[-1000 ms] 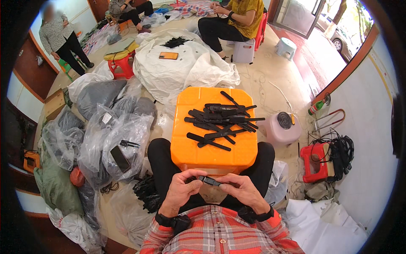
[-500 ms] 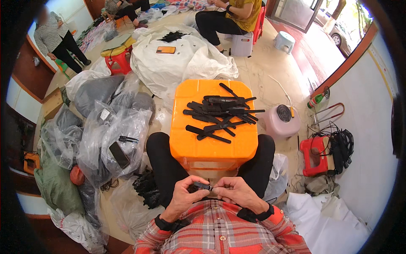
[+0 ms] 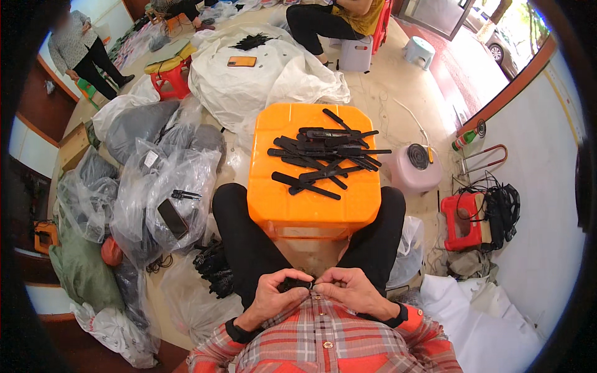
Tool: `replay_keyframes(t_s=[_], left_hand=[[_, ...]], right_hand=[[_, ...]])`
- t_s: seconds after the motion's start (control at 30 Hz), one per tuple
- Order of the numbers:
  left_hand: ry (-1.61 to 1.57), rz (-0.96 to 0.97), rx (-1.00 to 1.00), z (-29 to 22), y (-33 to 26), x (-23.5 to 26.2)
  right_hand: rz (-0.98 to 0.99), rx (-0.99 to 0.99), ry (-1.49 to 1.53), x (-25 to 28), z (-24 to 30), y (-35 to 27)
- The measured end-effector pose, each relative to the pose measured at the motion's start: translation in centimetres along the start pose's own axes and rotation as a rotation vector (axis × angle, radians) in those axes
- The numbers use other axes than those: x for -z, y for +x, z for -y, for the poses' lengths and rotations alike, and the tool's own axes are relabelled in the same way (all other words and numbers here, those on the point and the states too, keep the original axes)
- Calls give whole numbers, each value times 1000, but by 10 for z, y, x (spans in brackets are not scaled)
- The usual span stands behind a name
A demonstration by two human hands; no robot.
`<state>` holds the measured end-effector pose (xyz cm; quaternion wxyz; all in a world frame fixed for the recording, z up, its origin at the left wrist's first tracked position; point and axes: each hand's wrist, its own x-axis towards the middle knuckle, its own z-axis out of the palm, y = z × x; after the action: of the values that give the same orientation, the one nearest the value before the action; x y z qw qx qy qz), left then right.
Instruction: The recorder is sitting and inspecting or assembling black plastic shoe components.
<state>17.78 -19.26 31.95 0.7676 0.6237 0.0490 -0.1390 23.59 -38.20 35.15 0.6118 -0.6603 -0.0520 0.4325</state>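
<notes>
Low in frame, left hand (image 3: 277,295) and right hand (image 3: 349,291) pinching small black plastic piece (image 3: 295,285) with closed fingertips, near chest for close handling.

Head-worn fisheye, steeply downward, close

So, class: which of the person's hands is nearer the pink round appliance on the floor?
Right. The right hand lies below and left of the pink appliance; the left hand is farther left, beyond it.

Your left hand (image 3: 277,293) and right hand (image 3: 348,289) mostly hide the small black piece (image 3: 293,285) pinched between them.
</notes>
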Motion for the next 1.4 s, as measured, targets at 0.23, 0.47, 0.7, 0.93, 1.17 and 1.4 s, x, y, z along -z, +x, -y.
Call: replay_keyframes(t_s=[0.23,0.47,0.7,0.93,1.17,1.4], left_hand=[[66,41,-82,2,-1,1],[29,36,-3,7,-6,1],[-60,-12,20,5,-4,-4],[-59,-117,129,2,5,-12],[184,-247,-18,5,20,-14],[354,-352,-85,7,22,-17]], right_hand=[[89,-60,188,1,-12,2],[74,-92,218,-4,-10,0],[45,-103,188,-8,-7,4],[72,-99,246,1,-21,20],[-414,690,-763,-20,-8,31],[-432,620,-1009,-21,-9,39]])
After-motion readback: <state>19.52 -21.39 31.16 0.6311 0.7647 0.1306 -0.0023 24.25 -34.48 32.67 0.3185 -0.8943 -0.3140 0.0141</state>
